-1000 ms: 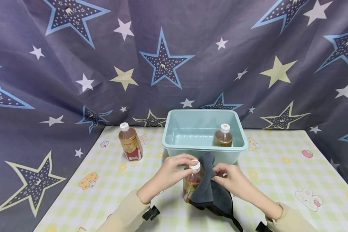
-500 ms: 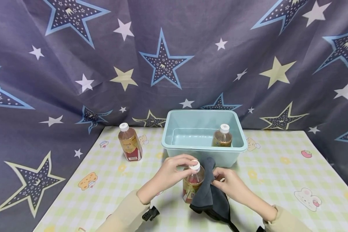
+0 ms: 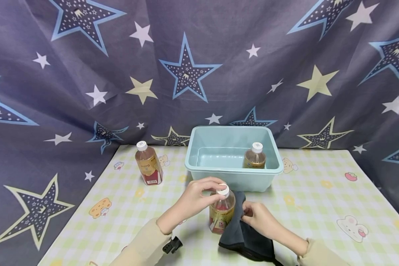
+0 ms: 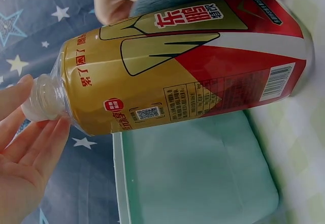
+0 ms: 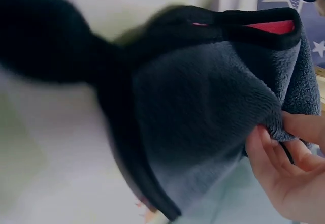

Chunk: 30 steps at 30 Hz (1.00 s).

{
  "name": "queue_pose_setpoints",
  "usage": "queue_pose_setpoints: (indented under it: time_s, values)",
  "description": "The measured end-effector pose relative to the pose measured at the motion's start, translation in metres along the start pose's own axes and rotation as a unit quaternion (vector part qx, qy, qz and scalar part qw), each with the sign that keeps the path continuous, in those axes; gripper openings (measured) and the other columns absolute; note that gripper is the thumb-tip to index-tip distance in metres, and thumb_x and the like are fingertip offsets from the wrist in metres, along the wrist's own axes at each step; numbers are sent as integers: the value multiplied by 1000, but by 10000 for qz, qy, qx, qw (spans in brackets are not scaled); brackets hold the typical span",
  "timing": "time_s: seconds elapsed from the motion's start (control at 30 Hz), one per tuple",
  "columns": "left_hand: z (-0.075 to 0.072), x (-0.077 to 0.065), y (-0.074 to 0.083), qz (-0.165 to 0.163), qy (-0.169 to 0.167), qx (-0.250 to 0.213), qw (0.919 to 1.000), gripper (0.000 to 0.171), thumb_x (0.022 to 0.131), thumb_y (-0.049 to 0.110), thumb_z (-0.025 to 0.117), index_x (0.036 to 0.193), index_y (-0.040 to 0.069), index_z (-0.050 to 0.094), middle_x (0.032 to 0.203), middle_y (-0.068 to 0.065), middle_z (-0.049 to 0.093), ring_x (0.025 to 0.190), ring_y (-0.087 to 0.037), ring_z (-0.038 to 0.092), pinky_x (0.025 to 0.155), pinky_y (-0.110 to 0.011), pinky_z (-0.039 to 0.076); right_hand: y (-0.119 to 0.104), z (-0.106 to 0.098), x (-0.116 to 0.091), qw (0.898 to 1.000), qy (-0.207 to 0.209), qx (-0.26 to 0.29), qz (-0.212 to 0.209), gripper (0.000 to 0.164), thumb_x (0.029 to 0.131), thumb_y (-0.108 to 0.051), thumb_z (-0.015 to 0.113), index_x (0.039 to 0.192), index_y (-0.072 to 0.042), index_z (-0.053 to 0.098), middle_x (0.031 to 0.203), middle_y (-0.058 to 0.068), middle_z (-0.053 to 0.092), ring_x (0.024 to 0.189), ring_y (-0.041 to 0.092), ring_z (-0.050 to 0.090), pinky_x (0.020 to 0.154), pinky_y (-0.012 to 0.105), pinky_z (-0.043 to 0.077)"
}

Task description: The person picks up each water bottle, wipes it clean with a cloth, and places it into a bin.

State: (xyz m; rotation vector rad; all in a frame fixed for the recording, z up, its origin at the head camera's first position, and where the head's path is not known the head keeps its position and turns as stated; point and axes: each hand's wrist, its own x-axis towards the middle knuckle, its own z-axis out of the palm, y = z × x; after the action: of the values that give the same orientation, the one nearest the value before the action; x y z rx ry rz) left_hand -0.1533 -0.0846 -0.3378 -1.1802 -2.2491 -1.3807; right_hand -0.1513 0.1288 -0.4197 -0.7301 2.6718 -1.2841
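The R hand point(image 3: 261, 220) had dropped a bit, taking the grey cloth point(image 3: 233, 232) w/ it: the cloth's top, a moment earlier up level w/ the white cap point(image 3: 223, 190), sat lower, by the bottle's shoulder, so more label showed. The bottle point(image 3: 217, 220) hadn't shifted; it stood upright on the desk point(image 3: 319, 192), right under the L hand point(image 3: 197, 196), whose thumb & fingertips pinched the cap. R hand pinched a fold of cloth, which lay along the bottle's R side. Prob. meaning: L hand steadied from above, leaving the cloth free to travel along that side; how much was covered, can't tell.

Other stuff: a pale blue tub point(image 3: 234, 171) stood just beyond both hands, so there was little room ahead of the bottle. A second bottle point(image 3: 254, 160) was upright in the tub's R part, ahead of the R hand. A third bottle point(image 3: 149, 166) stood ahead & left of the L hand, well apart. Starry curtain point(image 3: 236, 85) hung behind. Main obstruction: the cloth, w/ black trim, hid part of the bottle's R side.
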Motion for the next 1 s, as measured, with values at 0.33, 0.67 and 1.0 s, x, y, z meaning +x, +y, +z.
queue_pose_setpoints:
  time_s: [0.33,0.67,1.0]
  values:
    - [7,-6,-26,40,-11,-34,10000,19,78,11,66,96,3,67,101,-6,63,89,-13,60,75,-21,51,10,10,-3,9998,-113,-60,124,16,73,6,60,69,-8,52,65,-3,55,57,3,50,47,19,42]
    - [8,-7,-29,113,30,11,9999,21,75,6,68,95,1,67,101,-10,63,88,-16,61,75,-21,51,-8,-8,-1,9999,-32,-96,-67,15,74,5,61,71,-7,54,64,-5,54,56,1,46,48,19,42]
    - [7,-7,-29,199,36,-32,9998,20,77,11,67,96,4,67,101,-6,63,90,-12,60,76,-20,50,-30,-26,-1,9991,335,-173,-202,14,75,4,62,73,-8,55,70,-5,57,63,4,54,55,21,46]
